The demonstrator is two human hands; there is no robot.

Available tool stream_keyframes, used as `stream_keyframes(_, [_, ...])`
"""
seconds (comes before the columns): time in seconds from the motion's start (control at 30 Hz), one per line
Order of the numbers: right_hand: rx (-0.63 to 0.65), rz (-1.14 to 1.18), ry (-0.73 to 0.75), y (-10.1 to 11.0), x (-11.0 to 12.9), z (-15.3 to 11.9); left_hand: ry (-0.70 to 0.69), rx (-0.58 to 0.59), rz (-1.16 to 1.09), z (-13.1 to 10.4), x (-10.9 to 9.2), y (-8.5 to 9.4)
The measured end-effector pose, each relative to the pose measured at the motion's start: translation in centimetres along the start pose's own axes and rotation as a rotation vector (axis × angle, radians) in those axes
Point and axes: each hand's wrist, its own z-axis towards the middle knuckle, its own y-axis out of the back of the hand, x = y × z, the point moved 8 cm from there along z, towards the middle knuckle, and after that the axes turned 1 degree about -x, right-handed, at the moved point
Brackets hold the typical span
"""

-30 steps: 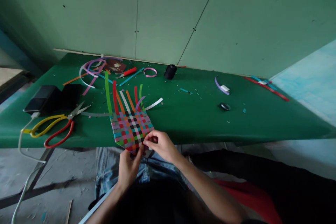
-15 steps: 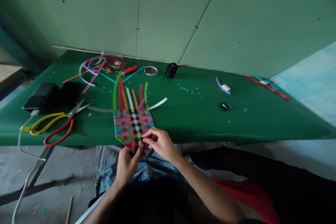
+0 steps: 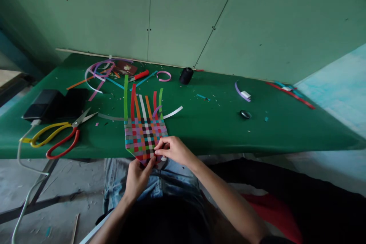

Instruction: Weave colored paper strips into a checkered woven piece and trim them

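A woven piece of many-coloured strips (image 3: 144, 133) lies at the table's front edge, its lower end over my lap. Loose strip ends in green, red, orange and white stick up from its far side. My left hand (image 3: 139, 173) pinches the lower edge, thumb on top and fingers beneath. My right hand (image 3: 173, 149) is at the lower right of the weave, thumb and index finger pinched together on its surface; whatever lies between those fingertips is too small to make out.
Scissors (image 3: 76, 125) lie half open at left beside a black box (image 3: 42, 105) with a white cable. Behind are loose strips, a red-handled cutter (image 3: 141, 75) and a black spool (image 3: 186, 76). A small dark oval object (image 3: 245, 114) sits at right.
The green strip end at the left of the weave stands straighter. My right hand has shifted up very slightly; my left hand keeps its hold.
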Motion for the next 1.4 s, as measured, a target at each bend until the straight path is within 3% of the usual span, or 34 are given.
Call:
stream_keyframes(0.17, [-0.145,-0.341,0.293,-0.6,2.0,-1.6,0.049,-0.056,-0.093,0.2,0.8,0.3])
stream_keyframes(0.43, [-0.059,-0.791,0.568,-2.4,2.4,-3.1,0.122,-0.085,-0.287,0.9,1.7,0.0])
stream_keyframes(0.7, [-0.113,-0.812,0.658,-1.1,3.0,-1.3,0.158,-0.082,-0.38,1.7,1.5,-0.1])
stream_keyframes(0.97, [-0.005,-1.019,0.815,-2.0,2.4,-0.9,0.201,-0.122,-0.418,2.0,0.2,0.2])
stream_keyframes(1.17, [0.076,-0.937,0.873,-1.3,2.3,-1.0,0.202,-0.133,-0.418,2.2,0.5,0.2])
stream_keyframes(1.4, [-0.138,-0.732,0.702,0.6,2.5,1.2,0.157,-0.096,-0.398,2.3,0.7,0.5])
